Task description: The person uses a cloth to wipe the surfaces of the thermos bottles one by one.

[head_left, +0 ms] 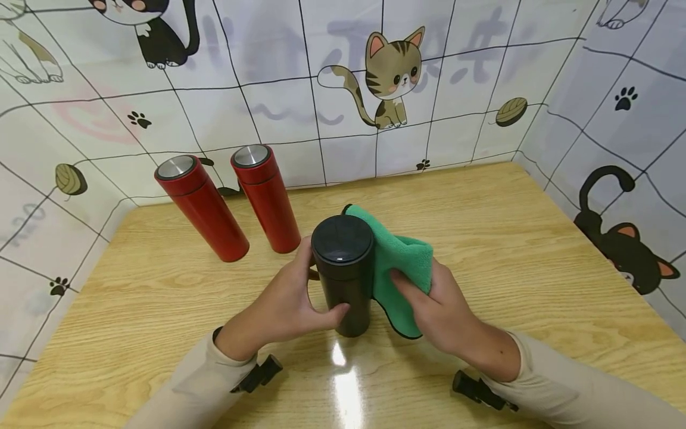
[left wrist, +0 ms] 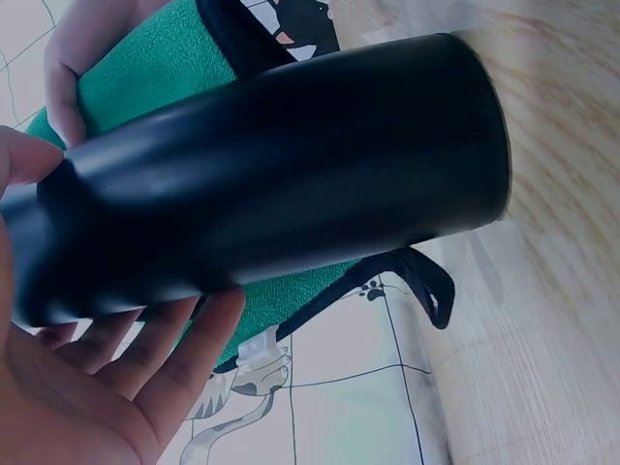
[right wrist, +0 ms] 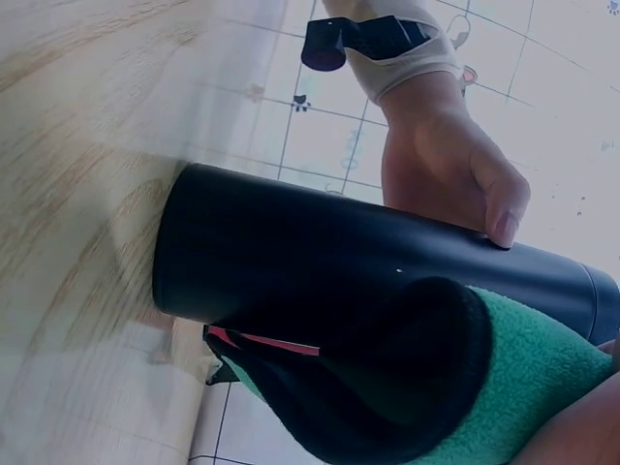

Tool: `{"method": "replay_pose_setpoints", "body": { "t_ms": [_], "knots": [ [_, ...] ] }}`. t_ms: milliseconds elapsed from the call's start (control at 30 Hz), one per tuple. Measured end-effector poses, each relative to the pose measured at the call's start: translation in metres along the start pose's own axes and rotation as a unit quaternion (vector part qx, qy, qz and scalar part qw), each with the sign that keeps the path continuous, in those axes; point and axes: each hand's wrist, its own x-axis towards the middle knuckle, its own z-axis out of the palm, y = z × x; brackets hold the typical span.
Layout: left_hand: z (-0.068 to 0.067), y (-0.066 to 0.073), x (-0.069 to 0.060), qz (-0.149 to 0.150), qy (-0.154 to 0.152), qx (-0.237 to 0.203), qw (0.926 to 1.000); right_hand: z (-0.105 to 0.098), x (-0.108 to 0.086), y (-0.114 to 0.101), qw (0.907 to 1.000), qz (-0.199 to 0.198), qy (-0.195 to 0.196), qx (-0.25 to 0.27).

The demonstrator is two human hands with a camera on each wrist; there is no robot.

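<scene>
A black vacuum flask (head_left: 351,286) stands upright near the middle of the table, its glossy dark lid (head_left: 343,238) facing up. My left hand (head_left: 284,304) grips it from the left, with the thumb at the front and the fingers behind. Against the flask's right side lies a green cloth (head_left: 393,262) with a black edge, pinched and bunched by my right hand (head_left: 447,313). The left wrist view shows the cloth (left wrist: 145,73) behind the flask (left wrist: 291,160). In the right wrist view a fold of the cloth (right wrist: 523,339) partly covers the flask (right wrist: 291,252).
Two red flasks (head_left: 206,214) (head_left: 270,202) with silver tops stand at the back left, close to the wall. A white cat-print covering (head_left: 278,107) lines the back and sides of the wooden table (head_left: 482,238).
</scene>
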Motion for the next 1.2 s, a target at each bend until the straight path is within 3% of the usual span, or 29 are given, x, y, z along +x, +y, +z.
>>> {"method": "replay_pose_setpoints", "body": {
  "t_ms": [233, 400, 633, 933, 1067, 1200],
  "knots": [
    [0.0016, 0.0006, -0.0022, 0.008, 0.000, -0.004, 1.0000, 0.0011, 0.0002, 0.0002, 0.9993, 0.024, -0.030, 0.004],
    [0.0027, 0.0023, -0.0022, 0.023, 0.001, -0.016, 0.9996, 0.0017, -0.0009, -0.0011, 0.9991, 0.029, -0.026, -0.013],
    [0.0056, 0.0048, -0.0003, -0.001, 0.001, -0.016, 0.9999, 0.0012, -0.0024, -0.0027, 0.9992, 0.004, -0.019, -0.035],
    [0.0041, 0.0061, 0.0011, -0.008, -0.010, -0.042, 0.9990, -0.0001, -0.0032, -0.0057, 0.9993, -0.013, -0.004, -0.036],
    [0.0048, 0.0055, 0.0018, -0.015, 0.002, -0.063, 0.9979, -0.0018, -0.0041, -0.0073, 0.9992, -0.031, 0.007, -0.025],
    [0.0061, 0.0040, 0.0012, -0.018, 0.022, -0.058, 0.9979, -0.0021, -0.0025, -0.0053, 0.9996, -0.016, -0.020, -0.013]
  ]
}}
